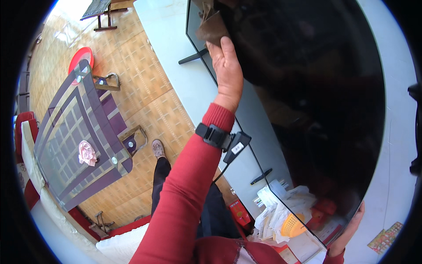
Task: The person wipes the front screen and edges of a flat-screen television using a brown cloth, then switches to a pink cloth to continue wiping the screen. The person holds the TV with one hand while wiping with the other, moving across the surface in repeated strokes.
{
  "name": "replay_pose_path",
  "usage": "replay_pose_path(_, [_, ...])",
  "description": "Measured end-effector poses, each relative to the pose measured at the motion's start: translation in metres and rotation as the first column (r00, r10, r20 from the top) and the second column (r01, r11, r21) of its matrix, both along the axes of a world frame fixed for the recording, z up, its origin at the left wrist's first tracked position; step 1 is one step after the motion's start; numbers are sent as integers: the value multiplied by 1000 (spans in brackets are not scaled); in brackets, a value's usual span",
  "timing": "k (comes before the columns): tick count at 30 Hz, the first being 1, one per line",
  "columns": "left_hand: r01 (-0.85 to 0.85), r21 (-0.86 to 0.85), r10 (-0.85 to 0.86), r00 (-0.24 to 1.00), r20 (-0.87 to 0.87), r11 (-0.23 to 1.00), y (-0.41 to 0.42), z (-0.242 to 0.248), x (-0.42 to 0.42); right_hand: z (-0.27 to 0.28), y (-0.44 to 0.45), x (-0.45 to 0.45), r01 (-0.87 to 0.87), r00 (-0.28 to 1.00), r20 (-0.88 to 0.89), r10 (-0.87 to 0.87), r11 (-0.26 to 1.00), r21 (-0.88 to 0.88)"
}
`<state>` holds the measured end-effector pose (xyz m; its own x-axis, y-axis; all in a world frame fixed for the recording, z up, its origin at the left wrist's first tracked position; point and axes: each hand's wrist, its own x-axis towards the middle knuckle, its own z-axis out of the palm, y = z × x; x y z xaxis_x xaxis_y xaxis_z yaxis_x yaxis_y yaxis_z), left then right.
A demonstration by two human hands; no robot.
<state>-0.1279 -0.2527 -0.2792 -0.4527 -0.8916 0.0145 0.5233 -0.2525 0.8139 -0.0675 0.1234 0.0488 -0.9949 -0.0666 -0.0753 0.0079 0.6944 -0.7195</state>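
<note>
A large flat-screen television [316, 109] with a black, glossy screen stands on a pale cabinet top [165, 56]. My left hand [229, 74], in a red sleeve, holds a folded brown cloth [214, 28] against the screen near its far end. A black strap with a small device [237, 148] sits around that wrist. My right hand [349, 229] grips the television's edge at the lower right, its fingers partly hidden. Two dark support feet, a far one [192, 58] and a near one [261, 176], rest on the cabinet.
By the screen's near end are a yellow plastic basket [292, 225] and crumpled white papers or bags [268, 211]. A red box [239, 212] lies beside them. Leftward, a patterned glass-topped table [69, 132] bears a pink cloth [87, 153]. A red basin [90, 57] stands beyond it.
</note>
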Motion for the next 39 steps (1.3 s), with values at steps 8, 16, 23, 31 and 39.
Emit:
replay_pose_path(8, [-97, -776, 36, 995, -96, 623, 150, 112, 63, 3, -7, -1, -95, 995, 25, 94, 995, 30])
replay_pose_path(16, [-129, -58, 122, 986, -113, 990, -12, 162, 8, 15, -9, -1, -231, 971, 26, 237, 905, 357])
replay_pose_path(23, [-85, -818, 90, 995, -40, 570, 201, 145, 77, 13, -12, -4, -300, 954, 68, 293, 909, 290])
replay_pose_path(31, [-148, 75, 161, 963, -216, 986, -47, 155, 5, 17, -5, -11, -399, 917, 112, 383, 882, 252])
replay_pose_path(39, [-360, -102, 360, 933, -18, 928, 28, 222, 35, 11, -3, -3, -390, 920, 59, 387, 896, 214])
